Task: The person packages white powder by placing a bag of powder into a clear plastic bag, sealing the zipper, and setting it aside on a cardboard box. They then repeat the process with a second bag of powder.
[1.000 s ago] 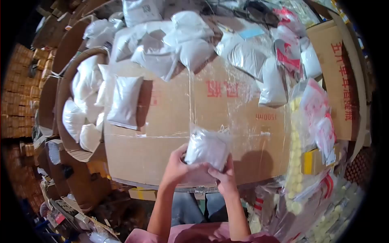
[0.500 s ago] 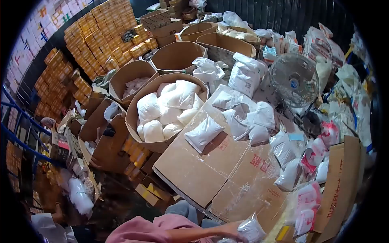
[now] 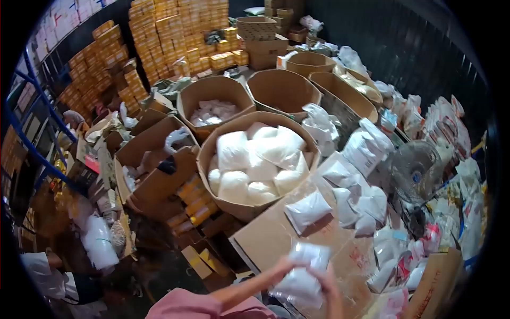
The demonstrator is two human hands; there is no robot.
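In front of me are two clear plastic bags of white contents, an upper bag and a lower bag, held over the near part of a flat cardboard sheet. My left hand grips at the left where the bags meet. At their right side, my right hand is closed around them, its fingers smeared by motion. Beyond the hands, a filled white bag lies alone on the cardboard. Several similar bags are heaped to its right.
A large round carton full of white bags stands beyond the cardboard. More open cartons are behind it. A fan stands at the right. Another person's white sleeve shows at lower left. Yellow boxes are stacked at the back.
My view has swung, shifting the scene rightward and down. The left hand has risen from the bottom edge with the bags, and my right hand has come into view on them.
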